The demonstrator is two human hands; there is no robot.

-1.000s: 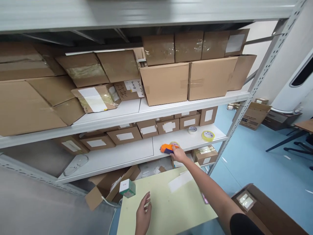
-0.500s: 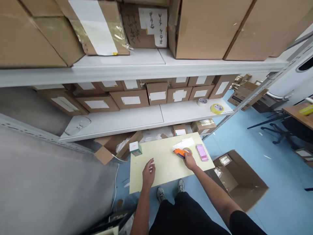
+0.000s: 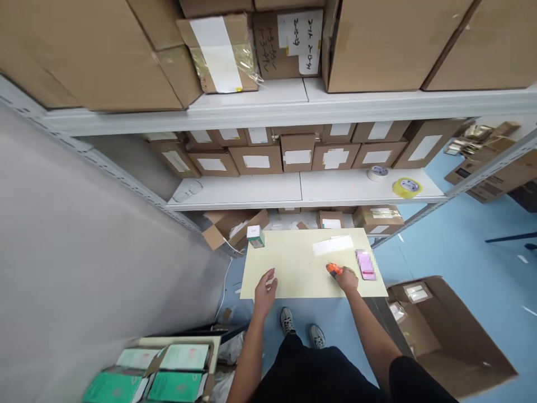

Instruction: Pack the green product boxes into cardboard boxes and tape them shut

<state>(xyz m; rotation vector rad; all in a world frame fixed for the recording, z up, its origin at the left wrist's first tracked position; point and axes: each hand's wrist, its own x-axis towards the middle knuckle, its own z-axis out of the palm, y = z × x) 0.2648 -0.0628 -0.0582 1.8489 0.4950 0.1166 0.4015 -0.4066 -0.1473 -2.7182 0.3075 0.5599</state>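
Observation:
My right hand (image 3: 348,280) is closed around an orange tape dispenser (image 3: 334,270), low over the right part of the pale yellow tabletop (image 3: 297,280). Part of a yellowish roll shows beside the fingers; the rest is covered by the hand. Over the front left of the tabletop, my left hand (image 3: 265,292) holds nothing, its fingers curved and apart. A small white and green box (image 3: 255,237) stands at the back left corner. White strips of paper (image 3: 333,245) lie behind the dispenser. To the right of my right hand is a pink, blurred-out flat object (image 3: 366,265).
A shelf (image 3: 251,193) behind the table holds labelled cardboard boxes (image 3: 257,161), a white tape roll (image 3: 378,173) and a yellow tape roll (image 3: 406,187). On the floor at right sits a large open carton (image 3: 453,336). Green boxes (image 3: 176,385) are at lower left.
The head view has shifted left, bringing the green boxes into sight. My right hand has drawn the tape dispenser nearer to me, away from the white paper strips. My left hand stays empty.

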